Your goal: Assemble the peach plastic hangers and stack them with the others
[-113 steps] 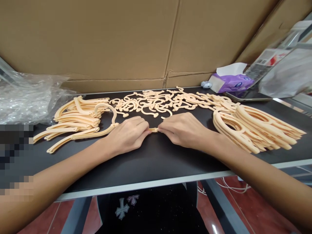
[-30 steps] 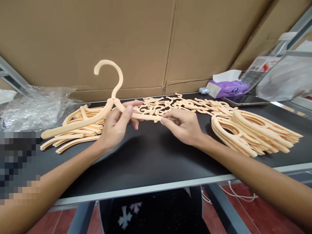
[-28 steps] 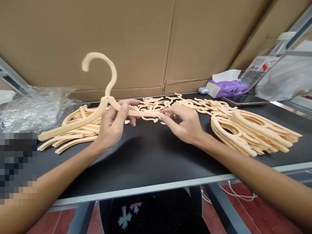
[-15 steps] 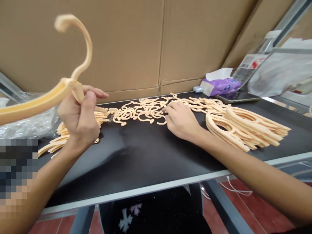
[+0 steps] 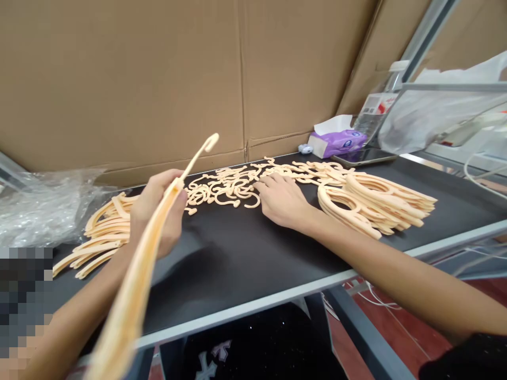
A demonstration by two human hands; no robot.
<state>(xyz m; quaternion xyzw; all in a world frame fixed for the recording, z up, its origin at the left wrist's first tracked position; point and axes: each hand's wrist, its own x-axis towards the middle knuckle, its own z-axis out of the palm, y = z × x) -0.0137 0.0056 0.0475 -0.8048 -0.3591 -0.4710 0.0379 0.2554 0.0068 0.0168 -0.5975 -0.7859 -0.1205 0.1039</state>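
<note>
A cream clothes hanger [image 5: 146,258] is gripped in my left hand [image 5: 158,211], its hook pointing up and away and one blurred arm stretching down toward the camera. Loose hanger hooks [image 5: 232,186] lie tangled along the back of the table. Over the right side of that heap is my right hand [image 5: 282,199], fingers bent down and drawn together among the hooks. Its fingertips are partly hidden, so what they pinch, if anything, does not show. To its right lies a stack of hanger bodies [image 5: 380,203]; more hanger pieces [image 5: 105,232] lie behind my left forearm.
The black table [image 5: 237,253] has a metal front edge. A tall cardboard sheet [image 5: 158,79] stands behind. At the back right are a purple tissue pack [image 5: 340,141], a phone [image 5: 364,157] and a plastic bottle [image 5: 390,84]. Clear plastic bags [image 5: 51,206] bunch at the left.
My left hand has moved right and turned the hanger, so its hook now tips away to the right and its arm swings toward the camera. My right hand stays at the hooks. The view has shifted.
</note>
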